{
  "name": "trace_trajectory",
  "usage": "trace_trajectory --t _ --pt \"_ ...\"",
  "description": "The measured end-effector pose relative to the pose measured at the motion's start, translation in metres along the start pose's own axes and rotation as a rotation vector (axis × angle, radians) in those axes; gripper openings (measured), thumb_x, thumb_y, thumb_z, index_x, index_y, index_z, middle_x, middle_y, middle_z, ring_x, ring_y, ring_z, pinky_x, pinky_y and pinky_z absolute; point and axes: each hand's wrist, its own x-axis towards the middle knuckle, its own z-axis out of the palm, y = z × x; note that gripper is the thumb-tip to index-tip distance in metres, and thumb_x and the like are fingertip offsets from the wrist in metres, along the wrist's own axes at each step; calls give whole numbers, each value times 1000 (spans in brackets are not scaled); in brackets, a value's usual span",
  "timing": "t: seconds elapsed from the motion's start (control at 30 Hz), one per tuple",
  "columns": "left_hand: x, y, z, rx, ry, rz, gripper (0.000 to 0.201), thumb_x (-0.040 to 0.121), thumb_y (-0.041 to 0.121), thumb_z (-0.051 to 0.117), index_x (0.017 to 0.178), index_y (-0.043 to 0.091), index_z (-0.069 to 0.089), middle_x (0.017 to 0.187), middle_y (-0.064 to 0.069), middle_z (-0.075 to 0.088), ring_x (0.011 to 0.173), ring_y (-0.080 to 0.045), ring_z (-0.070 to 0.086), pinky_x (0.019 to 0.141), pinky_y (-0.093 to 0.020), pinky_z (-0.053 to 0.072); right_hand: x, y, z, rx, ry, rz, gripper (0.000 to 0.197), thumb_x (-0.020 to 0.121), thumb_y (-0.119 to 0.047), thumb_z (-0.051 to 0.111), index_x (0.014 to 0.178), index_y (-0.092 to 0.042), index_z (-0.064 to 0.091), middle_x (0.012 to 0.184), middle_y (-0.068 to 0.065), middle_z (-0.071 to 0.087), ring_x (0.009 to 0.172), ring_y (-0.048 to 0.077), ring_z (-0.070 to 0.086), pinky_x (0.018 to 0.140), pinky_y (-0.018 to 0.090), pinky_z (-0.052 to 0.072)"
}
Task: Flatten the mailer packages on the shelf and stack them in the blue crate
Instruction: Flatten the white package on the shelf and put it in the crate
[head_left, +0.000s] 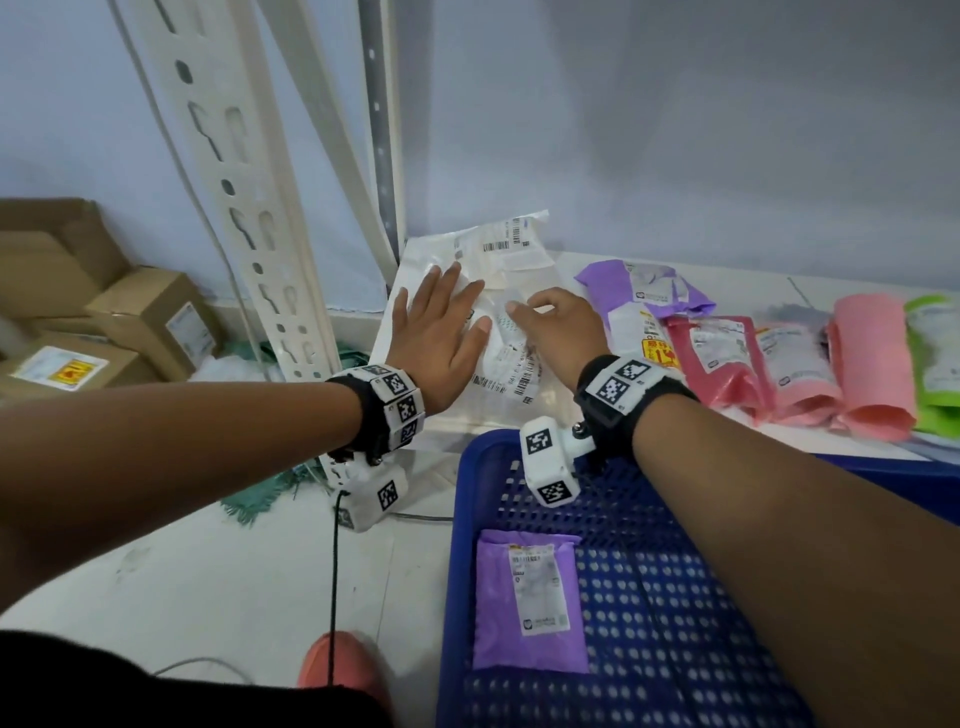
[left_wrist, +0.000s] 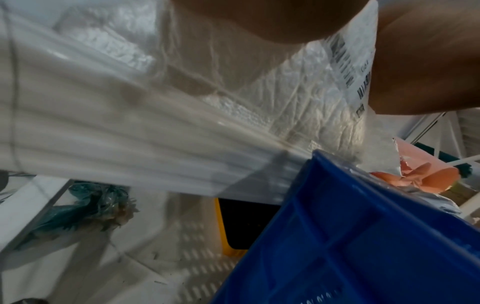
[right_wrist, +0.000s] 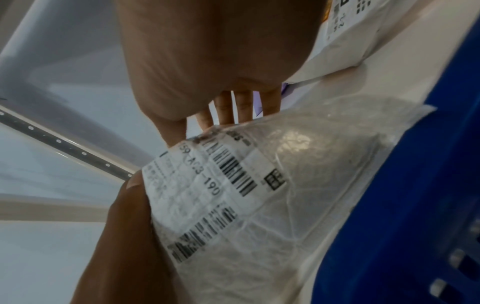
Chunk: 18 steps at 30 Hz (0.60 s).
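A white mailer (head_left: 493, 270) with barcode labels lies on the left end of the white shelf (head_left: 737, 275). My left hand (head_left: 441, 322) rests flat on it with fingers spread. My right hand (head_left: 556, 322) is arched beside it, fingertips (right_wrist: 231, 111) pressing down on the crinkled mailer (right_wrist: 285, 205). Below the shelf edge stands the blue crate (head_left: 460, 519), with one flat purple mailer (head_left: 530, 597) lying in it. In the left wrist view the mailer (left_wrist: 130, 102) hangs over the shelf front above the crate (left_wrist: 363, 236).
More mailers lie along the shelf to the right: purple (head_left: 644, 291), pink (head_left: 717, 358), a rolled pink one (head_left: 872, 364) and green (head_left: 935, 353). A slotted white upright (head_left: 249, 208) stands left of the shelf. Cardboard boxes (head_left: 145, 317) sit on the floor at left.
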Motion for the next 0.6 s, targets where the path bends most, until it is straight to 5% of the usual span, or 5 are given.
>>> trace_trajectory --t 0.13,0.3,0.6 --pt "-2 -1 3 -51 -5 -28 67 96 60 12 156 30 20 166 5 1 151 -9 -9 121 -55 -2 8 5 6 -64 36 13 36 75 -44 77 101 -22 65 98 -2 70 82 16 69 77 32 57" --pt "0 -3 5 -56 -5 -57 65 98 60 15 156 30 20 166 3 -1 151 -9 -12 120 -57 -1 6 1 6 -65 84 33 16 78 -35 74 82 -24 63 75 -6 68 71 14 68 72 31 57" --pt "-9 -9 11 -56 -15 -57 64 99 60 14 156 32 14 166 3 -10 151 -11 -12 121 -55 2 1 1 8 62 124 85 20 83 -29 72 98 -18 65 71 -13 60 59 -1 57 53 18 42"
